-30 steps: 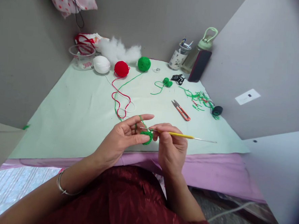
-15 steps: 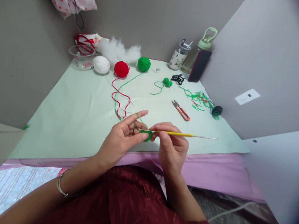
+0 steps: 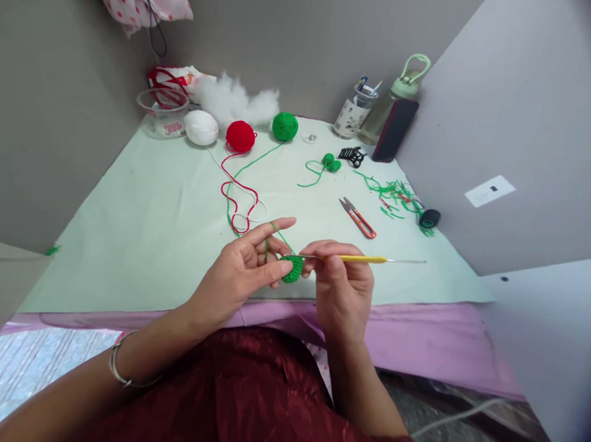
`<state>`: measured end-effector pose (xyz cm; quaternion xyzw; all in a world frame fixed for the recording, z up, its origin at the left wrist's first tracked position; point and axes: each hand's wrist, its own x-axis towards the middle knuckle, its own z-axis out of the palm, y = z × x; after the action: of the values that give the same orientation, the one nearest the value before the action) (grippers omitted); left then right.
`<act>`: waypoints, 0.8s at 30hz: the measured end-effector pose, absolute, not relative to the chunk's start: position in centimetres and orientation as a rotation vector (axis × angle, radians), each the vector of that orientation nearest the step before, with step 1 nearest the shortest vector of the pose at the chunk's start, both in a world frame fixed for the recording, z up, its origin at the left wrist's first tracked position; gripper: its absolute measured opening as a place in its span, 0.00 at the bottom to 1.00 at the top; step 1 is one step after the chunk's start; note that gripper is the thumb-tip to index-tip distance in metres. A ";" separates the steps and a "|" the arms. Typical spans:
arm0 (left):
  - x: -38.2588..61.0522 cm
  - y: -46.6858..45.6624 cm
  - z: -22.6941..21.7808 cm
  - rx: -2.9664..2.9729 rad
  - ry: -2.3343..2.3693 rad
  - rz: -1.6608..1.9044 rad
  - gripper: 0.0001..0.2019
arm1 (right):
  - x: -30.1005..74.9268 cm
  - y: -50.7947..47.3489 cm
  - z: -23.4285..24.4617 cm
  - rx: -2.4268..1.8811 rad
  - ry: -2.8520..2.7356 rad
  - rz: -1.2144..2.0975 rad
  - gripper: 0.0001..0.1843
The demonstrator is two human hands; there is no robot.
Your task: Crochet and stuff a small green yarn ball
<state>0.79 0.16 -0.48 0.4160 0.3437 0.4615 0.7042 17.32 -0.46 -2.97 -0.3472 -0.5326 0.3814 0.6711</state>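
Observation:
My left hand (image 3: 245, 271) pinches a small green crochet piece (image 3: 293, 269) between thumb and fingers, with the index finger stretched out and green yarn (image 3: 279, 235) running over it. My right hand (image 3: 341, 287) grips a yellow-handled crochet hook (image 3: 360, 259), its metal tip at the green piece and its far end pointing right. Both hands hover over the near edge of the pale green mat (image 3: 150, 219). The yarn strand leads back to a green yarn ball (image 3: 284, 126).
At the back stand a red yarn ball (image 3: 240, 136), a white ball (image 3: 200, 128), white stuffing (image 3: 233, 100) and a plastic cup (image 3: 162, 111). Orange snips (image 3: 358, 218), a small green crocheted piece (image 3: 331, 162), yarn scraps (image 3: 394, 194), a pen pot (image 3: 353, 111) and a bottle (image 3: 400, 97) lie right.
The hook has slid a little to the right and levelled out, and the green piece has turned slightly in my left fingers. Both hands stay in the same spot.

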 end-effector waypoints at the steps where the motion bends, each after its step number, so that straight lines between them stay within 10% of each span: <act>1: 0.8 0.1 -0.5 0.921 0.768 1.033 0.29 | 17.3 -0.4 -2.9 -0.772 -1.177 0.885 0.09; 24: 0.6 -0.1 -0.2 1.239 1.012 1.132 0.24 | 17.6 -1.9 -4.1 -0.759 -1.710 0.103 0.16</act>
<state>0.58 -0.06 -0.22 0.5251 0.4288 0.4796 0.5571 17.56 -1.93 -4.13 -0.3262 -0.7355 0.0444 0.5922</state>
